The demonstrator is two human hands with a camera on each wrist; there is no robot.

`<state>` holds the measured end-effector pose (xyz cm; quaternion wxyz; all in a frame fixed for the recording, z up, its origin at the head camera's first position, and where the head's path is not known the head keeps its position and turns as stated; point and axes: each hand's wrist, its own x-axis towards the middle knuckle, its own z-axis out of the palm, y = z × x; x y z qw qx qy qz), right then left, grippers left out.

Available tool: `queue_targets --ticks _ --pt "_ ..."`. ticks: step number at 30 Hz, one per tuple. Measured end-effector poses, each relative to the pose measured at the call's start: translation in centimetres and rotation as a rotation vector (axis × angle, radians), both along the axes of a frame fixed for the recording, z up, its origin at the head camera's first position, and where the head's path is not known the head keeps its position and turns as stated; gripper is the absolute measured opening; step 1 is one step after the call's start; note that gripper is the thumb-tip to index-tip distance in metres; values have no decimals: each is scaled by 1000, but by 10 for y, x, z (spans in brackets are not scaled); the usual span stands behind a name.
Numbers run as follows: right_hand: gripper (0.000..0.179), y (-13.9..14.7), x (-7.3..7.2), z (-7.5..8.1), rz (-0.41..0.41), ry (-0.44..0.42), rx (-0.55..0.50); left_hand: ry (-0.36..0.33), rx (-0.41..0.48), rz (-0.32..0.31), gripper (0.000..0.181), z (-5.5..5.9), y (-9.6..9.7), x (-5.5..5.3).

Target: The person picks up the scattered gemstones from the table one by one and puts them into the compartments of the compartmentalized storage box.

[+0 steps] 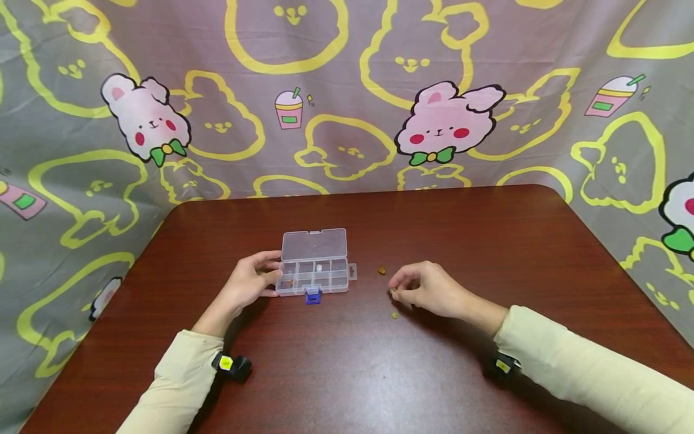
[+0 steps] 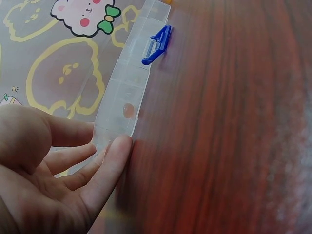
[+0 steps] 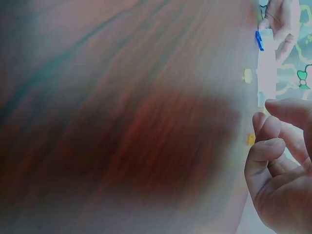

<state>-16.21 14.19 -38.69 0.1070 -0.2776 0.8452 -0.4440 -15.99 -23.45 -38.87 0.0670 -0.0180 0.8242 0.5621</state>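
A clear plastic compartment box [image 1: 312, 276] lies on the table with its lid [image 1: 314, 246] raised at the back and a blue latch [image 1: 313, 298] at the front. My left hand [image 1: 250, 278] grips its left end between thumb and fingers. Inside are a white piece [image 1: 319, 268] in the back row and an orange-brown piece [image 1: 291, 282] at front left. Right of the box, my right hand [image 1: 428, 289] pinches a small pale yellowish piece [image 1: 393, 292] between thumb and forefinger, mostly hidden by the fingertips. An amber piece [image 1: 382, 270] and a yellow-green piece [image 1: 394, 315] lie near those fingertips.
The dark red-brown wooden table [image 1: 347, 367] runs back to a patterned curtain [image 1: 347, 150], which also hangs along both sides. A hanging tab [image 1: 353, 272] sticks out from the box's right end. A dark camera [image 1: 233, 366] is strapped at the left wrist.
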Motion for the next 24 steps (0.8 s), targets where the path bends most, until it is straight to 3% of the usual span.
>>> queue_targets --ticks 24 --pt "10 -38 -7 5 16 30 -18 2 0 -3 47 0 -1 -1"
